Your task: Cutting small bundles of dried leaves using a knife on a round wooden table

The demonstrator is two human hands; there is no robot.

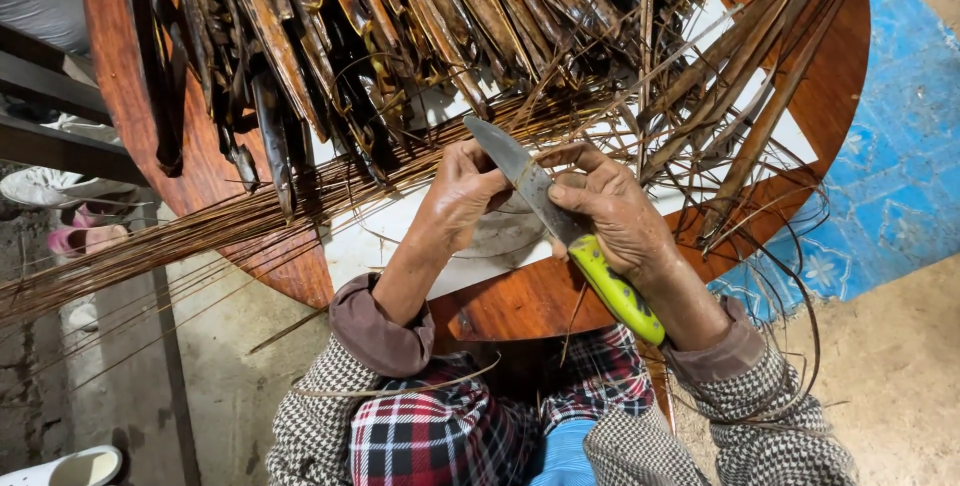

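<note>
On the round wooden table (820, 76), both hands (610, 211) grip a knife (560, 231).

knife (545, 208): grey blade, yellow-green handle, gripped in right hand (615, 216), tip angled up-left past left hand (460, 196). thin brown leaf strip (300, 208) btwn both hands, trailing left.

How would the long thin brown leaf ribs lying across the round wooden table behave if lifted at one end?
The thin brown leaf ribs would probably droop, since they already overhang the round wooden table and sag. They look light and springy: loose strands beside the right hand curl into arcs.
</note>
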